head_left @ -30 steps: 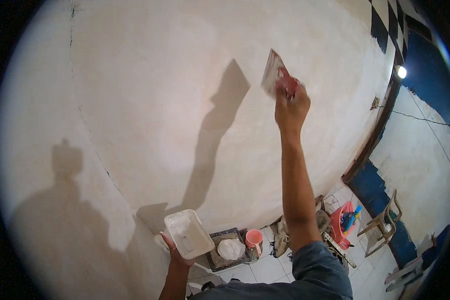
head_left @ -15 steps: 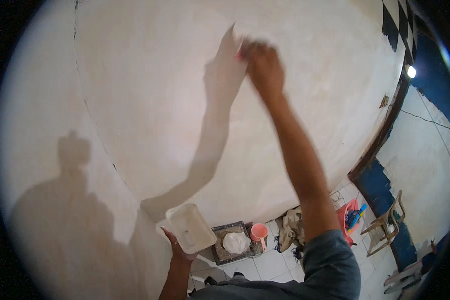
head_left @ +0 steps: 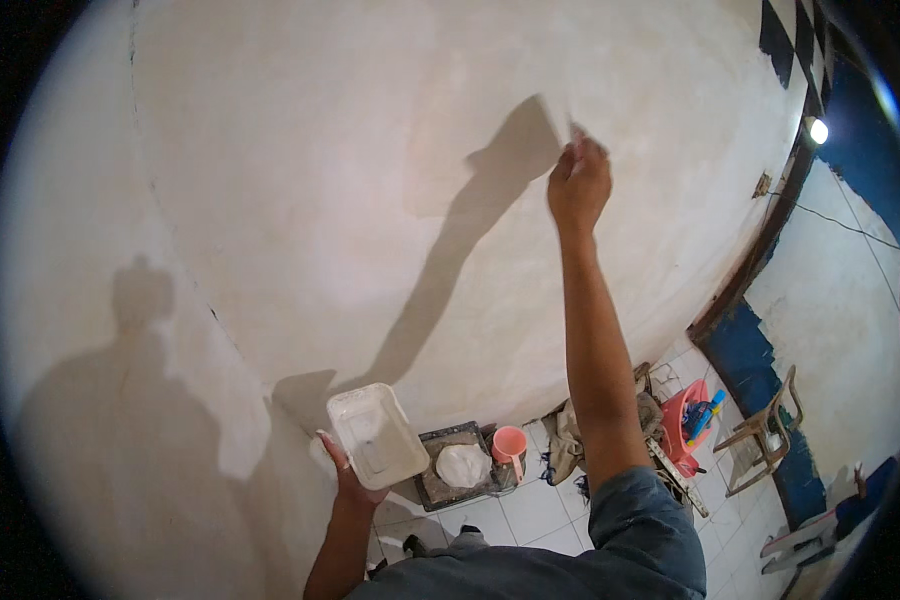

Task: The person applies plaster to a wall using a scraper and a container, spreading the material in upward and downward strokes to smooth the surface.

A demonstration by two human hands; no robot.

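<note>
My right hand (head_left: 580, 185) is closed on a putty knife (head_left: 575, 134), raised against the pale wall (head_left: 320, 200); its blade is seen nearly edge-on and blurred, its shadow just to the left. Low on the left, my left hand (head_left: 347, 475) holds a white, shallow plastic container (head_left: 385, 440) from below and the side, with some pale residue inside.
On the tiled floor (head_left: 530, 520) are a dark tray (head_left: 436, 440) with a white bag (head_left: 463, 467), a pink dipper (head_left: 509, 441), sacks (head_left: 568, 430), a pink tub with tools (head_left: 683, 430) and a chair (head_left: 770, 440). A lit lamp (head_left: 818, 130) is on the right.
My right hand with the putty knife swept left and up, then came back right and down. The white container in my left hand has risen slightly.
</note>
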